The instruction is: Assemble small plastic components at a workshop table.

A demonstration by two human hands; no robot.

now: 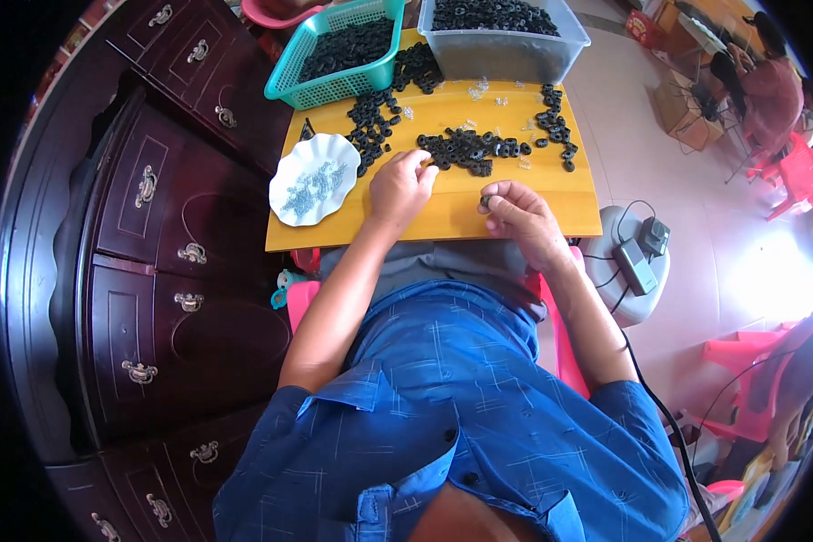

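Note:
At the near edge of a yellow tabletop [569, 203], my right hand [531, 224] pinches a small black ring-shaped part [485, 201] between thumb and fingers. To its left, my left hand [399, 188] has its fingers curled by the near-left edge of a pile of black ring-shaped parts [465, 149]. Whatever its fingertips grip, if anything, is too small to make out. A white scalloped dish [285, 172] of small clear pieces [316, 187] lies left of that hand. Several clear pieces are scattered around the pile.
A green basket [285, 93] and a translucent bin [506, 61], both full of black parts, stand along the far edge. More black parts line both sides. A dark drawer cabinet [172, 262] flanks the left; a stool [630, 307] with black adapters is right. Another person sits far right.

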